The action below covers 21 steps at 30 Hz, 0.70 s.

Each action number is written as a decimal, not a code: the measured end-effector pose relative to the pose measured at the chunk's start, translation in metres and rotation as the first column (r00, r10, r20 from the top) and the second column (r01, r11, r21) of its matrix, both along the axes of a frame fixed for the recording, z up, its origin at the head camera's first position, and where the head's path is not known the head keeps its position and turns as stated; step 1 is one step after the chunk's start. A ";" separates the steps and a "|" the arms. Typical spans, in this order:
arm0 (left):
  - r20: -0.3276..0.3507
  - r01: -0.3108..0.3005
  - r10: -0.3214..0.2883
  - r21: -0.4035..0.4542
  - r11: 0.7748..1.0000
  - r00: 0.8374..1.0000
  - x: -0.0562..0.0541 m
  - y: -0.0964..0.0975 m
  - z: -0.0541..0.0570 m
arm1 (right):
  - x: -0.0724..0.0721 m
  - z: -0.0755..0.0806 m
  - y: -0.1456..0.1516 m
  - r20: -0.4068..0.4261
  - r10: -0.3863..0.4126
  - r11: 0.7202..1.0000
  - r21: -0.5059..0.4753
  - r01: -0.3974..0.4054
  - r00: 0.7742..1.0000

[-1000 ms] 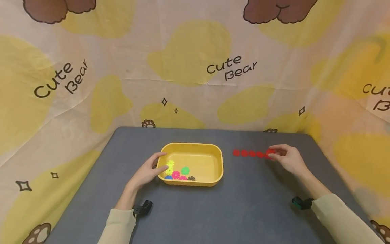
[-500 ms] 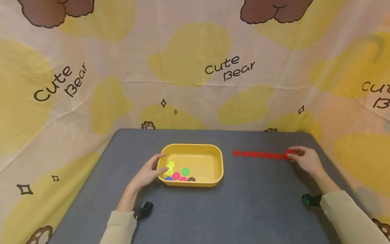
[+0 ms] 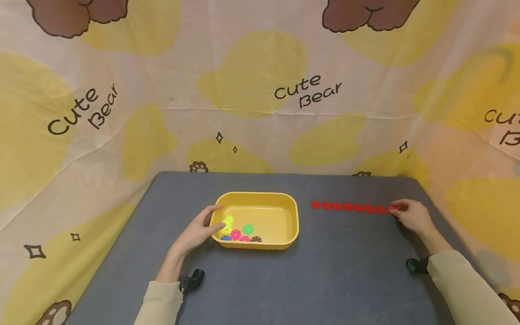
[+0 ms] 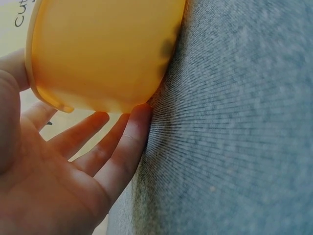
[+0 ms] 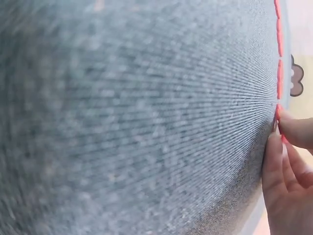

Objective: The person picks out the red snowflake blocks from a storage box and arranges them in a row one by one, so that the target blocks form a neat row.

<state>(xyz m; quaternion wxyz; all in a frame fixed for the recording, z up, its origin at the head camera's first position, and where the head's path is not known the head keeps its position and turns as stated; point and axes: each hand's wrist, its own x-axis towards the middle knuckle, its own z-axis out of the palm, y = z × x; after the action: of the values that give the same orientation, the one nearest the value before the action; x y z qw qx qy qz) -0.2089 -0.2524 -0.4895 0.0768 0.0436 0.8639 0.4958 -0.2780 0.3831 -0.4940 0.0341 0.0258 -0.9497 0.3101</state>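
Observation:
Against the left end of a yellow plastic tray, my left hand holds the rim, thumb over the edge and fingers along the outer wall. The left wrist view shows those fingertips touching the tray's outside, low by the table. At the right, my right hand pinches a red notched plastic disc at the right end of a row of flat red discs. Its thumb and fingers cover most of that disc. In the right wrist view, the fingertips are down at the tabletop beside the red row.
Inside the tray lie yellow discs, pink discs, a green disc, a blue one and a dark one. The grey table ends at a printed cloth behind and at the sides.
My right hand has moved right along the table, and the visible red row has grown longer toward the right. The left hand has kept its place on the tray.

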 end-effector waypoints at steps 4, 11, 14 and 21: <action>-0.002 -0.004 0.004 0.000 1.000 1.000 0.000 0.000 0.000 | -0.002 0.001 -0.003 -0.041 0.010 0.998 0.056 -0.008 0.999; -0.010 0.009 -0.009 0.003 1.000 1.000 0.000 0.001 0.000 | 0.007 0.007 -0.006 -0.057 -0.014 1.000 0.015 0.015 0.998; -0.017 0.003 -0.003 -0.003 1.000 1.000 0.001 0.001 0.002 | 0.012 0.010 -0.012 -0.062 -0.004 1.000 -0.012 0.004 0.998; -0.033 -0.011 0.009 -0.063 0.998 0.999 0.001 0.002 0.004 | 0.028 0.023 -0.035 -0.030 0.019 0.992 -0.122 -0.023 0.999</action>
<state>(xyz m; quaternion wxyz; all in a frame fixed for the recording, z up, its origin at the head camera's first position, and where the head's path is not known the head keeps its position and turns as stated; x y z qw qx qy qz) -0.2077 -0.2501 -0.4853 0.0615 0.0451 0.8804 0.4680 -0.2503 0.3482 -0.4712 0.0458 0.0380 -0.9280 0.3677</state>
